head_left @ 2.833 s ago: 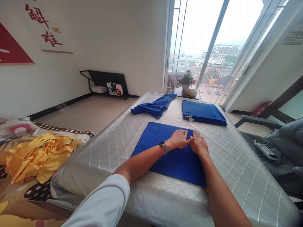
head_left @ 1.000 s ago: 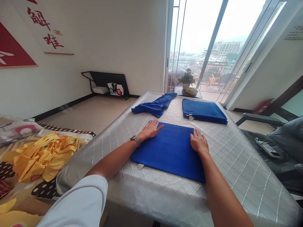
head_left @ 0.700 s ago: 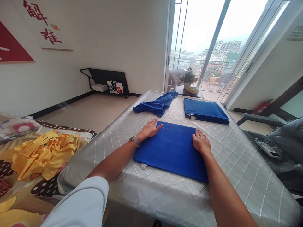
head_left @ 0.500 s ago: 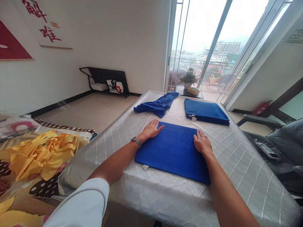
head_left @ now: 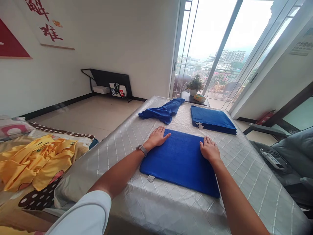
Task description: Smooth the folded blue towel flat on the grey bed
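On the table point(head_left: 244, 182), seen from the head camera, a folded blue towel point(head_left: 181, 160) is lying flat near the front edge, and both hands are resting on it with fingers spread and palms down: the left hand point(head_left: 157, 137) at its far left corner, the right hand point(head_left: 209, 149) along its right edge. Neither is pinching the cloth.

The shiny quilted cover looks slick, so I judge that an uneven push could be sliding the towel or rucking its layers. A crumpled blue towel point(head_left: 162, 112) and a stack of folded towels point(head_left: 212, 119) are lying well apart behind it.

Red characters are showing on a wall hanging point(head_left: 47, 27), cut off by the frame. A small white tag point(head_left: 151, 178) at the towel's front corner is too small to read.
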`<state>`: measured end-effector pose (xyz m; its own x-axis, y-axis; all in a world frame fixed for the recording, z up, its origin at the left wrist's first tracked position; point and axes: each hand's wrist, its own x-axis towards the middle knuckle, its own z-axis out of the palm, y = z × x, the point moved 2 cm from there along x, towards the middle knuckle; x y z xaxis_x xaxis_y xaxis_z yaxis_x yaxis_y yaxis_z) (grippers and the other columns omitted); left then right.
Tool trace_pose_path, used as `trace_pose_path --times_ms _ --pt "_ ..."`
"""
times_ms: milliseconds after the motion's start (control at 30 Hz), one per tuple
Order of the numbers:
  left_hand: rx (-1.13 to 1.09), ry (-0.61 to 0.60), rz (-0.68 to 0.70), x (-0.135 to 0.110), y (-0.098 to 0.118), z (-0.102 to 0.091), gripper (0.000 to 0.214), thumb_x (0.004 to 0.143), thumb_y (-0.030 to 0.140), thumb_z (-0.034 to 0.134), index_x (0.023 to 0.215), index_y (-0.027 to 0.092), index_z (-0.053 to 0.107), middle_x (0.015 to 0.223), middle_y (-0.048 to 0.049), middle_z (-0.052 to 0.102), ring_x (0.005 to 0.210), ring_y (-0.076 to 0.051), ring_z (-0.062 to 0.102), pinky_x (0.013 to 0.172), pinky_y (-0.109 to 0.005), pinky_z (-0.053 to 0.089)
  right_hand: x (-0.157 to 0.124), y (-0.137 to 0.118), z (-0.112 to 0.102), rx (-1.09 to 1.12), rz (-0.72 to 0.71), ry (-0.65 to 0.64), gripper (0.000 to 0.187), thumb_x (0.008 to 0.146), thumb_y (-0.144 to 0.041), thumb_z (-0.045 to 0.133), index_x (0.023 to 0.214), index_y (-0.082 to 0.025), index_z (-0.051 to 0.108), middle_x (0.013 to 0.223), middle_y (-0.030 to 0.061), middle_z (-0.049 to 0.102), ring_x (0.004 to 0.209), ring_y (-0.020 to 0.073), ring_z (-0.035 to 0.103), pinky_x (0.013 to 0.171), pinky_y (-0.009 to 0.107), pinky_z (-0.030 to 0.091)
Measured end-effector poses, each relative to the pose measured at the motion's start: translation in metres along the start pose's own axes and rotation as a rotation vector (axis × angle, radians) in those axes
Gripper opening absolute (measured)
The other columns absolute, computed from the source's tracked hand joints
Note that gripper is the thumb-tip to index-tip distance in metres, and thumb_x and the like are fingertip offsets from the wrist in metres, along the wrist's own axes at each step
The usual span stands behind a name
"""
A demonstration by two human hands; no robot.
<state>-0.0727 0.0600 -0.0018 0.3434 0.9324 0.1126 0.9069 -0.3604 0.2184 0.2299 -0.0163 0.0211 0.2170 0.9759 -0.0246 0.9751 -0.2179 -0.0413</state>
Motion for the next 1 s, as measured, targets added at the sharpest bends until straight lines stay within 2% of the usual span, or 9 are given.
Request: trace_pose_path --times_ms 100,367,467,567,667,733,867,933,1000 --pt "0.012 0.004 0.003 0.001 -0.001 0.001 0.091 0.096 0.070 0.008 0.153 0.003 0.029 0.161 -0.0186 0.026 0.150 -0.028 0.021 0.122 -0.041 0.016 -0.003 -0.002 0.007 0.026 -0.023 0.009 0.067 0.101 -0.041 0.013 0.158 -0.008 0.019 0.166 0.0074 0.016 0.152 0.0188 0.013 0.123 0.040 0.011" --pt "0.039 -0.014 0.004 -0.001 0.000 0.002 0.091 0.096 0.070 0.006 0.154 0.003 0.027 0.162 -0.0182 0.024 0.151 -0.027 0.021 0.122 -0.040 0.016 -0.005 -0.001 0.014 0.108 -0.015 0.006 0.066 0.101 -0.040 0.013 0.158 -0.007 0.020 0.165 0.0073 0.018 0.152 0.0186 0.016 0.123 0.038 0.010" --pt "0.077 -0.046 0.006 0.000 0.000 -0.005 0.090 0.097 0.068 0.007 0.154 0.002 0.028 0.161 -0.0186 0.025 0.151 -0.027 0.020 0.122 -0.040 0.014 -0.006 -0.001 0.013 0.128 -0.013 0.012 0.066 0.101 -0.040 0.014 0.158 -0.007 0.020 0.165 0.0076 0.018 0.152 0.0188 0.016 0.123 0.038 0.010" --pt "0.138 -0.100 -0.068 0.008 0.007 -0.017 0.091 0.097 0.068 0.009 0.151 -0.001 0.032 0.158 -0.0229 0.030 0.149 -0.030 0.025 0.122 -0.042 0.015 -0.006 -0.002 0.013 0.142 -0.004 0.005 0.066 0.101 -0.040 0.013 0.158 -0.008 0.019 0.166 0.0070 0.017 0.152 0.0175 0.015 0.123 0.038 0.009" --pt "0.140 -0.074 -0.065 0.021 0.043 -0.022 0.089 0.098 0.067 0.012 0.149 -0.002 0.036 0.157 -0.0245 0.032 0.148 -0.032 0.027 0.121 -0.044 0.019 -0.005 -0.002 0.013 0.157 -0.002 0.003 0.066 0.101 -0.040 0.014 0.158 -0.008 0.019 0.166 0.0068 0.017 0.152 0.0174 0.015 0.123 0.038 0.008" --pt "0.082 -0.029 0.097 0.027 0.087 -0.015 0.084 0.100 0.065 0.012 0.149 0.001 0.038 0.157 -0.0219 0.034 0.148 -0.030 0.027 0.121 -0.043 0.021 -0.005 -0.001 0.013 0.160 -0.003 0.005 0.066 0.101 -0.040 0.014 0.158 -0.008 0.019 0.166 0.0071 0.018 0.152 0.0176 0.015 0.123 0.038 0.008" --pt "-0.039 -0.016 0.403 0.029 0.180 0.021 0.077 0.103 0.058 0.007 0.147 0.006 0.042 0.153 -0.0175 0.042 0.146 -0.022 0.034 0.120 -0.036 0.024 -0.007 0.002 0.014 0.116 -0.038 0.004 0.063 0.100 -0.034 0.017 0.159 -0.011 0.019 0.166 0.0064 0.016 0.152 0.0174 0.014 0.123 0.037 0.010" --pt "-0.066 0.029 0.453 0.026 0.206 0.036 0.077 0.102 0.057 0.003 0.149 0.007 0.039 0.155 -0.0157 0.041 0.146 -0.021 0.032 0.120 -0.038 0.023 -0.009 0.004 0.015 0.071 -0.069 0.006 0.063 0.099 -0.030 0.021 0.159 -0.012 0.018 0.167 0.0055 0.014 0.152 0.0173 0.013 0.123 0.036 0.011" --pt "-0.083 0.038 0.441 0.024 0.213 0.045 0.079 0.102 0.058 0.000 0.150 0.008 0.037 0.156 -0.0145 0.040 0.147 -0.021 0.031 0.121 -0.039 0.022 -0.009 0.005 0.015 0.057 -0.080 0.018 0.063 0.099 -0.030 0.022 0.159 -0.012 0.018 0.167 0.0049 0.014 0.152 0.0173 0.014 0.123 0.036 0.012"
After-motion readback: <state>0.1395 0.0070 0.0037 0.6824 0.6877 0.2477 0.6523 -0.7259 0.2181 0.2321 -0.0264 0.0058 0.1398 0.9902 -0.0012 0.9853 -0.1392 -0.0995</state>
